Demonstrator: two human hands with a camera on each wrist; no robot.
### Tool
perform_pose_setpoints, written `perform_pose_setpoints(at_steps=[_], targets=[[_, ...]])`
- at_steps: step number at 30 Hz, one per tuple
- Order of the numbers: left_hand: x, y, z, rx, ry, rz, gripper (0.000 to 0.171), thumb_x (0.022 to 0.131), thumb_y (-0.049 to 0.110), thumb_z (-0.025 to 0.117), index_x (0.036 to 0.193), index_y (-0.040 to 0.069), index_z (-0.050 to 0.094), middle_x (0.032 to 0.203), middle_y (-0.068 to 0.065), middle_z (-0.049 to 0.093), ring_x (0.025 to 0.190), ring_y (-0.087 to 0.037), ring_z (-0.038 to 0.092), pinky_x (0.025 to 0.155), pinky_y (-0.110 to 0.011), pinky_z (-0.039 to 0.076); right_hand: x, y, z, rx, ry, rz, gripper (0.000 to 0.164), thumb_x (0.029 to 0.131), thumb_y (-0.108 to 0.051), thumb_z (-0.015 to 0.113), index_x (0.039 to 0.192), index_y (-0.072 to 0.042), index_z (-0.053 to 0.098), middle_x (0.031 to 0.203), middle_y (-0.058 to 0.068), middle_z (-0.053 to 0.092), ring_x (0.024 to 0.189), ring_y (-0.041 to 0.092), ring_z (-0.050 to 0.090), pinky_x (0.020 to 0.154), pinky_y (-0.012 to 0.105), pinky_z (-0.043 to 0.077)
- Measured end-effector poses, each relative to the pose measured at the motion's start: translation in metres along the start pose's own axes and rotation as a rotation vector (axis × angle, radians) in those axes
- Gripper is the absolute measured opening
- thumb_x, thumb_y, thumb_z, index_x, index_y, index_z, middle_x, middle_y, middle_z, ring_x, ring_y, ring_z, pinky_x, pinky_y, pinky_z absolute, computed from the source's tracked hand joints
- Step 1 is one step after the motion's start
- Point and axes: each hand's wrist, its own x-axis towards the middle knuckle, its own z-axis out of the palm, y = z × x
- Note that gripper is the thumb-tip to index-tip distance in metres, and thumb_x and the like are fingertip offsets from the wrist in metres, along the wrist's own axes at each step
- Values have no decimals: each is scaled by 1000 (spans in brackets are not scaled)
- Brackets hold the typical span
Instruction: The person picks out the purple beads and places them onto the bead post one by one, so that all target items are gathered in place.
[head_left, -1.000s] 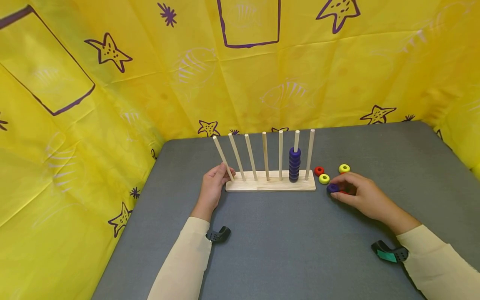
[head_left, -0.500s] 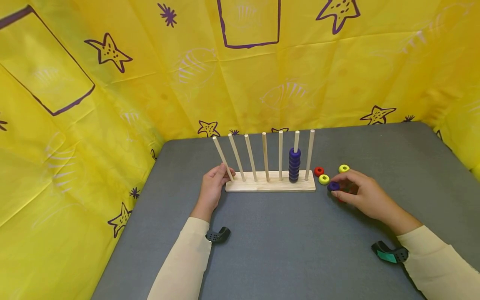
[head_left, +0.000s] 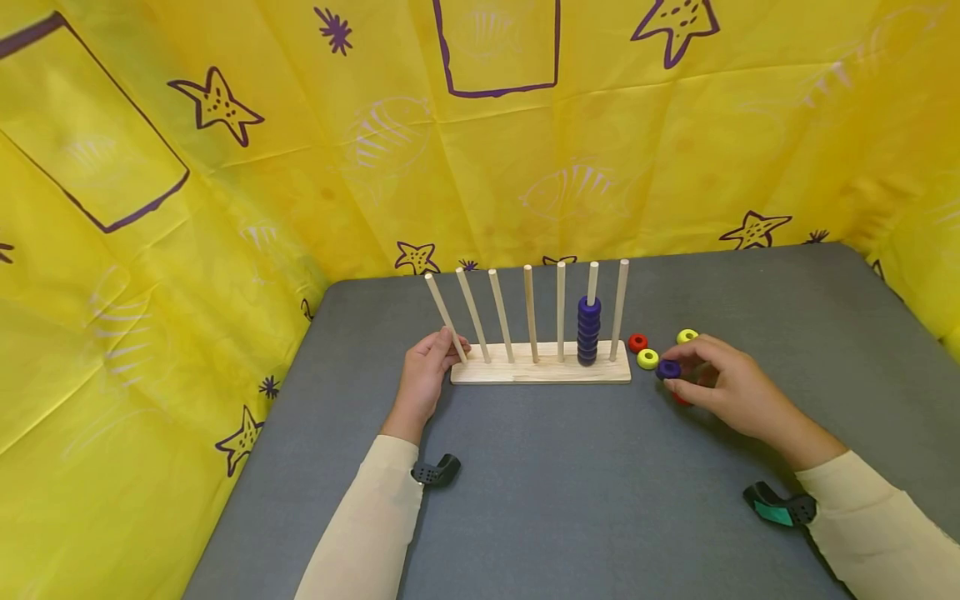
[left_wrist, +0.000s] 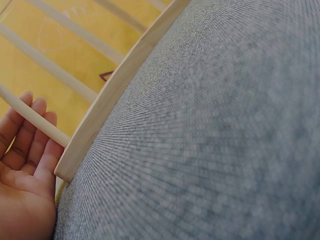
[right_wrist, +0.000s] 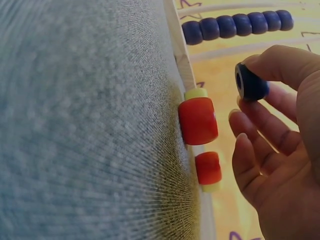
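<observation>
In the head view, my left hand (head_left: 425, 375) is at the left end of a wooden peg rack (head_left: 517, 373), its thumb and fingers around the foot of the leftmost peg (head_left: 442, 308). The left wrist view shows fingers (left_wrist: 37, 125) cupped behind that peg. My right hand (head_left: 735, 387) pinches a dark blue bead (head_left: 668, 369) between thumb and fingers, just right of the rack. In the right wrist view this bead (right_wrist: 251, 82) is tilted, its hole showing, off the table. A stack of blue beads (head_left: 588, 331) fills much of the second peg from the right.
By the rack's right end lie a red bead (head_left: 637, 342) and a yellow bead (head_left: 648, 359). A second yellow bead (head_left: 687, 337) is behind my right hand, and another red bead (head_left: 681, 398) lies partly hidden under it. Yellow cloth (head_left: 480, 167) hangs around the grey table (head_left: 555, 492).
My right hand has lifted the blue bead slightly up and away from the red bead beneath, which shows more now. My left hand and the rack stay in place.
</observation>
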Motion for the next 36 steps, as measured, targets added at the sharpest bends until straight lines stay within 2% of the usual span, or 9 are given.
perform_pose_setpoints(at_steps=[11,16,22,36], targets=[[1,-2,0,-13,5,-4,47,117,26,57,110,-18,70,101,-12,76,103,-28,72,94,-34,58,1,-6,-1,18,7,-18,39,84,5,92,117,-8,76,104,-3,66,87,22,65,72,19,54],[1,-3,0,-21,2,-1,47,117,25,56,111,-19,70,101,-13,76,103,-28,72,93,-34,59,2,-9,-1,21,28,-52,41,82,7,92,116,-9,76,104,-3,66,87,23,65,73,18,53],[1,-4,-1,-10,-3,7,47,117,27,58,110,-17,71,102,-12,75,101,-24,72,93,-35,59,4,-17,-5,16,39,-66,42,81,8,92,116,-10,77,105,-5,65,88,24,65,74,18,53],[1,-3,-1,-14,0,10,46,117,25,57,111,-18,70,101,-12,75,103,-28,72,93,-35,59,6,-31,-10,31,66,-110,46,79,13,91,116,-10,77,108,-5,66,90,18,62,78,14,52]])
